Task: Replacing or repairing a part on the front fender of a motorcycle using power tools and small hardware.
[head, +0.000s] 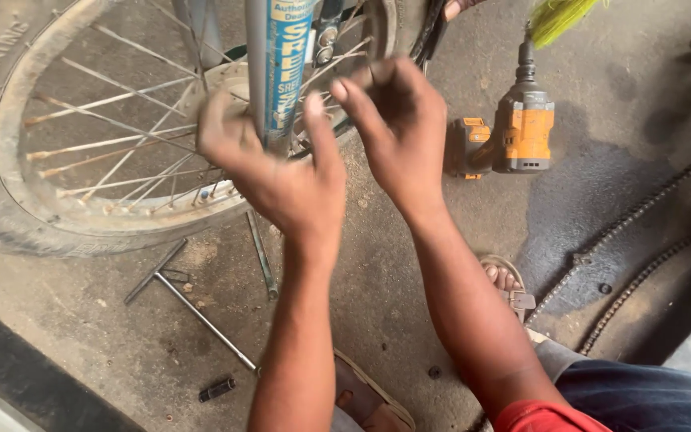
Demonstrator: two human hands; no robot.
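Observation:
A spoked motorcycle wheel with a dusty tyre stands at the upper left, held in a fork leg that carries a blue sticker. My left hand reaches up beside the fork leg near the wheel's hub, fingers spread and blurred. My right hand is raised just right of the fork, fingers apart, also near the hub. Whether either hand grips a small part is not visible. Both forearms stretch up from the bottom of the view.
An orange and grey cordless impact driver lies on the concrete at the right. A T-handle wrench, a loose metal rod and a small black socket lie below the wheel. A drive chain runs along the right. My sandalled feet rest on the floor.

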